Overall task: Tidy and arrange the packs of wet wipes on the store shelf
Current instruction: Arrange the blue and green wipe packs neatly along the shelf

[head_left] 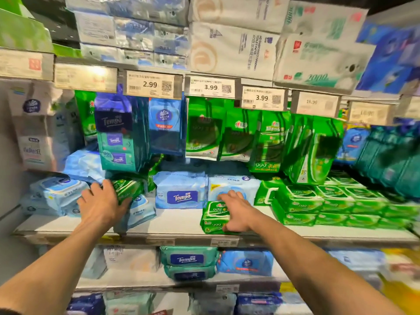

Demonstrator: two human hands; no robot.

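Note:
Both my hands reach onto the white middle shelf [177,220]. My left hand [100,204] grips a small green wipes pack [127,188] that lies on top of light blue packs [139,211]. My right hand [236,211] holds a green "999" wipes pack [213,218] near the shelf's front edge, fingers over its right end. Between the hands stands a blue Tempo pack [181,194], with another light blue pack [234,186] beside it. Stacked green packs [318,206] fill the shelf's right side.
Green [268,142] and blue [116,133] packs hang from hooks under the price tags [151,84]. Pale blue packs [56,194] lie at the shelf's left end. Large tissue bundles [231,48] sit above. A lower shelf carries teal Tempo packs [188,260].

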